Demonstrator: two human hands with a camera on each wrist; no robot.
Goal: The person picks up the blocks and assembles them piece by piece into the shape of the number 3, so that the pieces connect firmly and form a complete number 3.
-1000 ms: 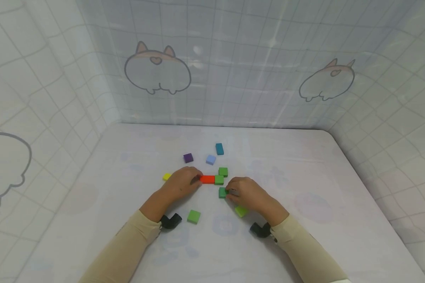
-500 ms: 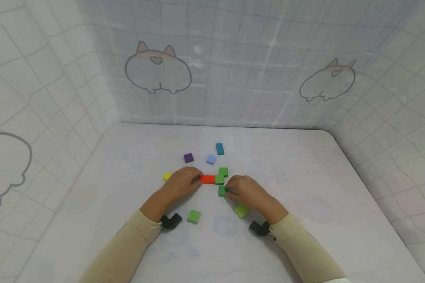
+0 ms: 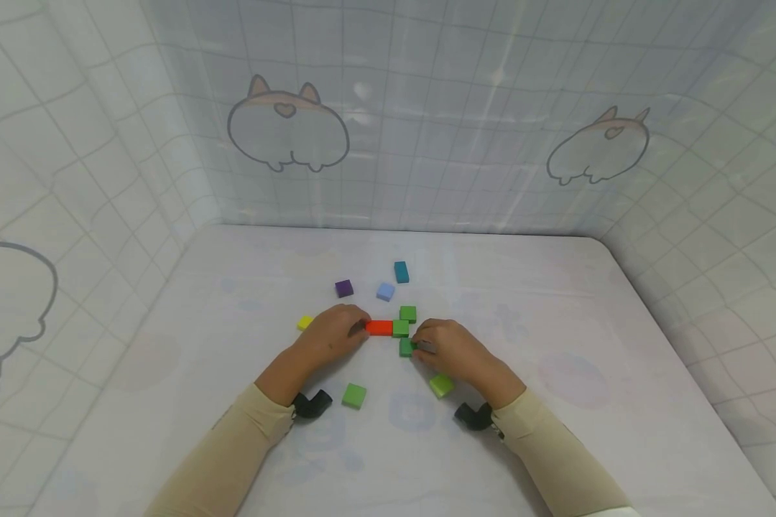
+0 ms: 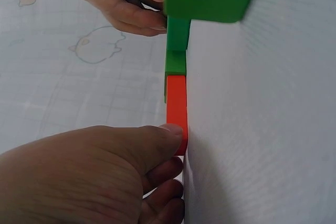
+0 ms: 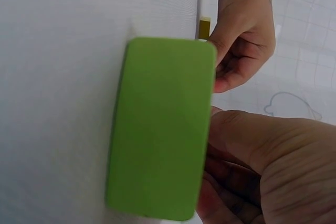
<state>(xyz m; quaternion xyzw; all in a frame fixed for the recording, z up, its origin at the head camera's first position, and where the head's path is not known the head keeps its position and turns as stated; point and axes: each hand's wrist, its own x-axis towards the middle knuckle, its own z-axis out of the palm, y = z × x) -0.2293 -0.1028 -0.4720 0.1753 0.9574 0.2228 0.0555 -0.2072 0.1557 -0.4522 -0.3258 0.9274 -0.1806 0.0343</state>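
My left hand (image 3: 332,334) pinches the left end of a red block (image 3: 380,328); the left wrist view shows the thumb against the red block (image 4: 177,100). A green block (image 3: 400,329) touches the red one's right end, and another green block (image 3: 408,314) lies just behind it. With its fingertips my right hand (image 3: 451,350) holds a darker green block (image 3: 406,347), partly hidden, in front of that end block. In the right wrist view, a large light-green block (image 5: 163,129) hides part of what the right hand (image 5: 273,161) holds.
Behind the hands lie a purple block (image 3: 344,288), a light-blue block (image 3: 385,291) and a teal block (image 3: 402,272). A yellow block (image 3: 305,322) is beside the left hand. Nearer lie a green block (image 3: 354,396) and a lime block (image 3: 441,385).
My right hand has shifted slightly away from me, bringing the darker green block closer to the row with the red block. The left hand and the red block have stayed in place.
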